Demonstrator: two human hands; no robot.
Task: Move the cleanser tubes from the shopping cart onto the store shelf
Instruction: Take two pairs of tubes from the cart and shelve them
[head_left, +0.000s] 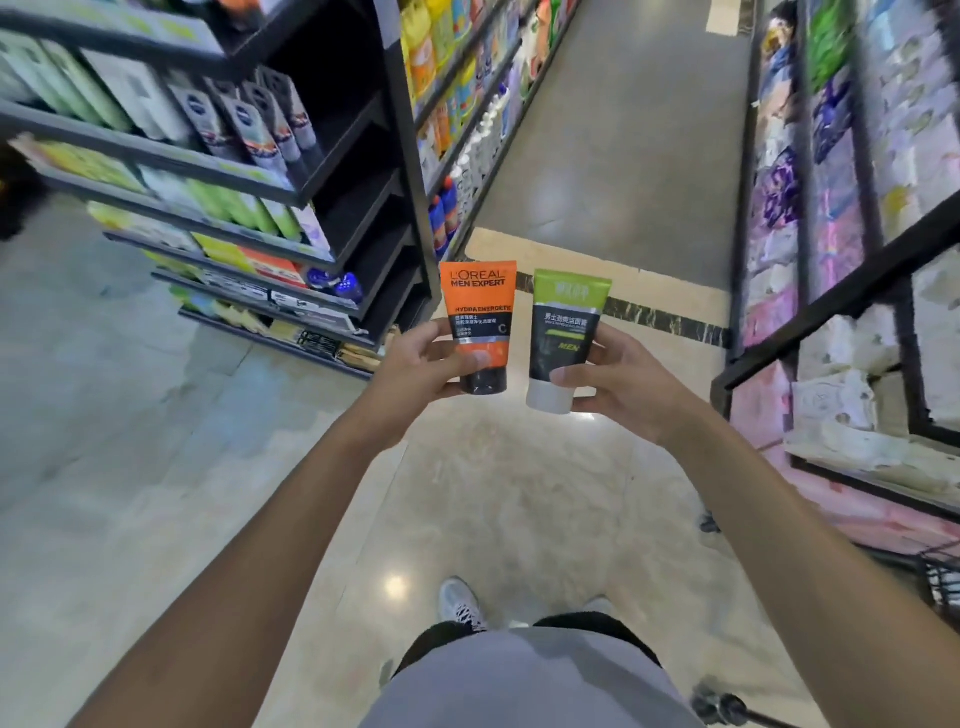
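While held upright, orange tube in left hand, green tube in right hand

2 hands show: 1 left hand and 1 right hand. They hold 2 cleanser tubes, 1 each: 1 orange tube and 1 green tube. There are 2 caps, both at the lower end: 1 black cap and 1 white cap. 3 shelving units stand around the aisle: 1 end shelf unit at left, 1 aisle shelf row behind it, 1 right shelf unit. Packs on them are too blurred to count. 1 shoe shows plainly. 1 wire cart corner sits at the right edge.
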